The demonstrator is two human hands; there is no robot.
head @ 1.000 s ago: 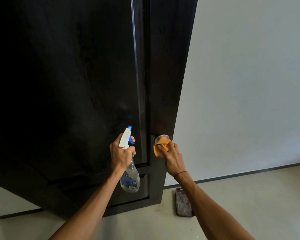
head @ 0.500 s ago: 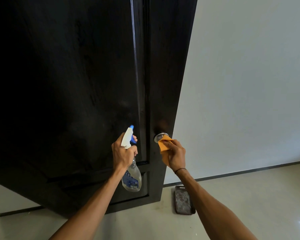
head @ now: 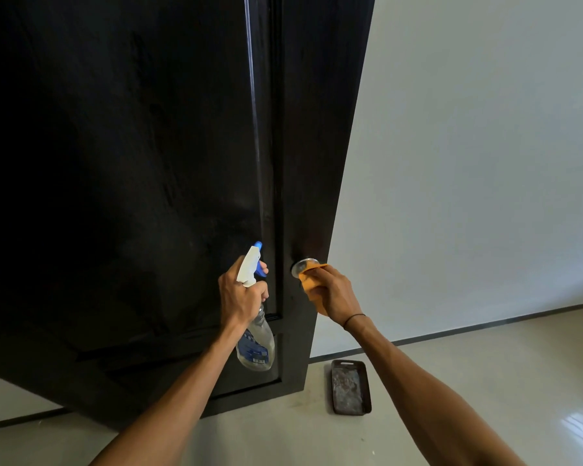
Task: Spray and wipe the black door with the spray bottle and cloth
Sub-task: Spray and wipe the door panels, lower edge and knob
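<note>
Mid-task: left hand (head: 241, 294) grips spray bottle (head: 254, 344), right hand (head: 334, 294) presses cloth (head: 312, 287) on knob (head: 303, 265); door (head: 148, 196) panels likely remain.

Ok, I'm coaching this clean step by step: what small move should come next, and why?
Probably keep rubbing the orange cloth round the metal knob: the right hand grips it against the knob's lower side only. The left hand holds the spray bottle ready, nozzle toward the black door.
</note>
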